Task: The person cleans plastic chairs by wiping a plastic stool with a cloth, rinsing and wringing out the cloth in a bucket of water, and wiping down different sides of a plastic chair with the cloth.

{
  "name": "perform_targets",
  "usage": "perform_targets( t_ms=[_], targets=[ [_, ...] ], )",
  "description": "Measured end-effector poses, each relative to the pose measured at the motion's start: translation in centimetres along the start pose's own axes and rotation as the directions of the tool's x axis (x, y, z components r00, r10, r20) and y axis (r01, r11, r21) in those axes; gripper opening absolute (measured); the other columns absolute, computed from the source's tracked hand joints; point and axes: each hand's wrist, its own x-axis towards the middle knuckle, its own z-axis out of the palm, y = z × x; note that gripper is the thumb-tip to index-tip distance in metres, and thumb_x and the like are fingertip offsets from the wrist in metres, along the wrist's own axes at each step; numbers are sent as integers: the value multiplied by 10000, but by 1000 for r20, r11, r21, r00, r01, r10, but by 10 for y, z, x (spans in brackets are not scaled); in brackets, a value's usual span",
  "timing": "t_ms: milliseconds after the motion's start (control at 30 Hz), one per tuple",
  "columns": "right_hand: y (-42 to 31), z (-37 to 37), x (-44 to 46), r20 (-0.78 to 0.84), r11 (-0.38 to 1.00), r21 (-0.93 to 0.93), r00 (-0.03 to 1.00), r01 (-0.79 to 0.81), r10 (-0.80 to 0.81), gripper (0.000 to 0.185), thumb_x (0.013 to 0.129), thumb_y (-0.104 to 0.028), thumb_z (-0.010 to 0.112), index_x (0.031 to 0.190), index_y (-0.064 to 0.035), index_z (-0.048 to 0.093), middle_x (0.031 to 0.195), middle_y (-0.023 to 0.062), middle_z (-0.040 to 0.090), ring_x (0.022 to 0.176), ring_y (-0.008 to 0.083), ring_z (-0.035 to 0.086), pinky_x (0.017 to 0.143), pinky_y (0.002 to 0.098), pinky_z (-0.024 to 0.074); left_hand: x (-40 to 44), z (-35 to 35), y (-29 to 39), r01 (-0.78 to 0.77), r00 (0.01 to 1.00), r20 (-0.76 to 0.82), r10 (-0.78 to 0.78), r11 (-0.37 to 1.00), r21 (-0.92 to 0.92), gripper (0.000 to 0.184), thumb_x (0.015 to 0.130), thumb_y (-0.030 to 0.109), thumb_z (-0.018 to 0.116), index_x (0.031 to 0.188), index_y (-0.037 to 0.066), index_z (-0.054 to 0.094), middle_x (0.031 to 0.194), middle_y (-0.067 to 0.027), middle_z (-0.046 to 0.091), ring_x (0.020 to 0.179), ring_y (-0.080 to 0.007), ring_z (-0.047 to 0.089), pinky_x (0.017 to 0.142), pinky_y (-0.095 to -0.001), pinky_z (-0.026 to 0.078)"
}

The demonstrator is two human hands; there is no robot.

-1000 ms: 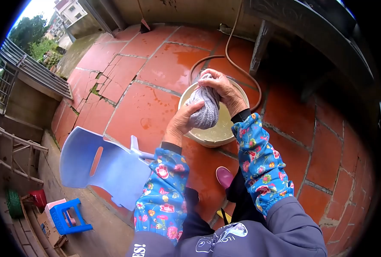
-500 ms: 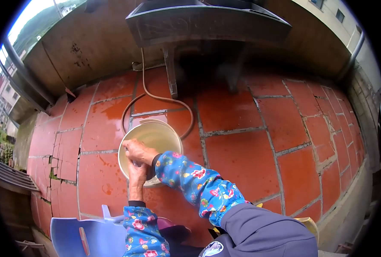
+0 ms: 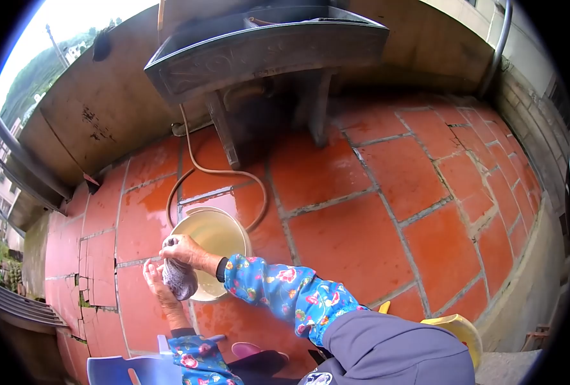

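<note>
A bunched greyish-purple cloth (image 3: 180, 280), knitted-looking, hangs at the left rim of a pale bucket (image 3: 238, 239). My right hand (image 3: 192, 251) is closed on the cloth's upper end. Beside its lower part is my left hand (image 3: 161, 292), open, with fingers extended upward; the palm seems to touch the cloth. Cloudy water (image 3: 211, 234) shows inside the bucket. Both forearms wear blue floral sleeves.
A brown hose (image 3: 233, 172) loops behind the bucket on wet red tiles (image 3: 323, 237). Further back stands a stone sink (image 3: 265, 54) on legs. A blue plastic chair (image 3: 127, 371) is at lower left, a yellow object (image 3: 458, 330) at lower right.
Both hands have moved from over the bucket's interior to its left rim. The cloth now shows clearly, and the left hand has opened. The view has shifted and turned.
</note>
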Motion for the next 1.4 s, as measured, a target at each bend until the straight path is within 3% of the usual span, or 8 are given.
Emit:
perform_targets(
  t_ms=[133, 267, 367, 600, 800, 1033, 1300, 1400],
  targets=[
    [-6, 4, -13, -240, 977, 6, 949, 214, -206, 146, 784, -153, 702, 843, -22, 676, 774, 21, 649, 745, 106, 587, 717, 279, 495, -13, 15, 5, 10, 984, -172, -39, 986, -166, 496, 957, 412, 525, 1290, 53, 449, 1167, -126, 521, 1004, -203, 563, 859, -362, 501],
    [-15, -10, -9, -323, 947, 39, 901, 318, -289, 76, 816, -110, 694, 837, -43, 664, 779, -9, 642, 729, 68, 577, 640, 249, 490, -28, 21, -4, 589, 808, 183, -560, 763, -266, 872, 797, 722, 530, 1407, 115, 395, 1333, -128, 487, 1045, -456, 578, 769, -626, 499],
    [-32, -5, -23, -233, 960, 167, 955, 224, -183, 55, 829, -94, 679, 857, -47, 675, 792, -10, 648, 742, 67, 581, 662, 238, 481, -34, 32, 5, 656, 755, 429, -496, 575, -489, 1006, 740, 789, 555, 1427, 80, 359, 1378, -219, 436, 1180, -508, 475, 966, -643, 409],
    [-31, 10, -32, -69, 967, 214, 989, 140, -128, 169, 821, -112, 717, 967, -37, 679, 928, 22, 675, 879, 101, 608, 791, 260, 496, -5, 14, 8, 262, 958, 106, -265, 673, -692, 595, 828, 432, 681, 1261, 61, 510, 1223, -163, 581, 1105, -327, 583, 964, -487, 477],
    [-27, 2, -25, -63, 870, 490, 993, -58, 102, 238, 864, -83, 648, 1095, -31, 621, 977, 63, 682, 933, 171, 643, 821, 310, 520, -11, 22, 22, -215, 961, -239, 138, 916, -337, 355, 843, -17, 653, 1170, 48, 534, 1095, -103, 613, 990, -202, 619, 903, -335, 535],
    [-13, -22, 16, 45, 810, 536, 967, -236, 252, 174, 924, -151, 589, 1010, -2, 618, 841, 81, 655, 798, 192, 641, 733, 330, 549, -36, 55, 68, -260, 966, 49, 255, 952, 164, 364, 802, 45, 703, 1153, 67, 610, 1140, -86, 587, 1051, -185, 590, 915, -316, 496],
    [-51, -35, 35, 454, 937, 157, 866, -312, 212, 210, 915, -159, 556, 978, 10, 664, 936, 130, 684, 813, 221, 686, 713, 344, 582, -19, 70, 86, -774, 633, 512, 581, 481, 412, 389, 689, 4, 713, 1069, 82, 682, 1207, -132, 623, 1142, -278, 582, 984, -382, 465],
    [-43, -42, 57, 603, 997, 0, 796, -75, 59, 159, 875, -141, 634, 985, -40, 688, 936, 77, 693, 787, 183, 665, 731, 296, 563, -12, 73, 87, -865, 500, 620, 605, 331, 376, 421, 614, 13, 740, 1026, 93, 699, 1175, -125, 652, 1138, -344, 585, 1004, -437, 446]
  ],
)
